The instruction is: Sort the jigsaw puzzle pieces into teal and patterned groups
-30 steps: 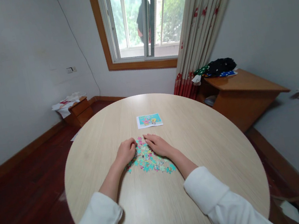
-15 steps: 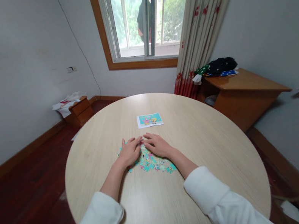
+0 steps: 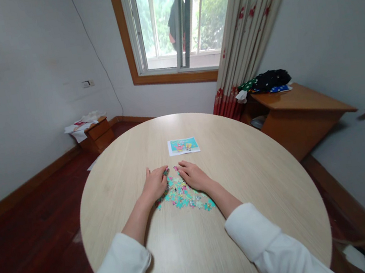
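Observation:
A heap of small turquoise and pink jigsaw pieces (image 3: 183,197) lies on the round pale wooden table (image 3: 263,174). My left hand (image 3: 156,183) rests on the heap's left side, fingers stretched forward and lying flat. My right hand (image 3: 193,175) lies flat on the heap's right side, fingers extended toward the left hand. Their fingertips sit a little apart over the far end of the heap. Neither hand grips a piece. A small printed picture card (image 3: 183,145) lies flat beyond the hands.
A low wooden desk (image 3: 299,108) with dark clothes (image 3: 266,80) stands at the right. A curtain (image 3: 248,26) hangs by the window (image 3: 179,19). A small wooden cabinet (image 3: 95,134) with papers stands at the left wall. A person's figure shows outside the window.
My left hand went from curled to flat, reached across to the right hand, then drew back slightly. The hands have parted a little and the pieces between them show again.

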### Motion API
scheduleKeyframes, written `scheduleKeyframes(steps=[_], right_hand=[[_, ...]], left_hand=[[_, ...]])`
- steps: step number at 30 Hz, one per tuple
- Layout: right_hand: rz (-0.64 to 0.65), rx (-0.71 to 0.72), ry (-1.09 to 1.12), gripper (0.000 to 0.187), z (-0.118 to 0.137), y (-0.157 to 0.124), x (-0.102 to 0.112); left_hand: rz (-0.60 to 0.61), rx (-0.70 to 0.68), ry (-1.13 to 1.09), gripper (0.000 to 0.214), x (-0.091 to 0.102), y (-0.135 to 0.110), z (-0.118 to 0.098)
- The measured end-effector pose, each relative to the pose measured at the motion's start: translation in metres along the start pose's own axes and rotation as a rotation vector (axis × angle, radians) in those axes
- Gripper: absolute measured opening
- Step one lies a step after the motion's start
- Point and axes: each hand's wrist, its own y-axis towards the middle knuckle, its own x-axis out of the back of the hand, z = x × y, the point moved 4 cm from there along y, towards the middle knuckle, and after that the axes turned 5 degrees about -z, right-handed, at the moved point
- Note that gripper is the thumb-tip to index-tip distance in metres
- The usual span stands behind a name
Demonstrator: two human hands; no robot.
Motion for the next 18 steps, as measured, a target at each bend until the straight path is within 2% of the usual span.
scheduleKeyframes(steps=[6, 11, 18], right_hand=[[0.002, 0.013, -0.001, 0.043, 0.0002, 0.0006, 0.0001], [0.059, 0.036, -0.065, 0.04, 0.0023, -0.0009, -0.0009], [0.071, 0.011, -0.041, 0.04, 0.0016, -0.0021, -0.0013]], left_hand=[[0.043, -0.049, -0.055, 0.045, -0.002, -0.0007, -0.003], [0.063, -0.071, -0.117, 0.045, 0.0008, -0.0014, -0.007], [0.069, -0.054, -0.203, 0.042, 0.003, -0.0012, -0.0068]])
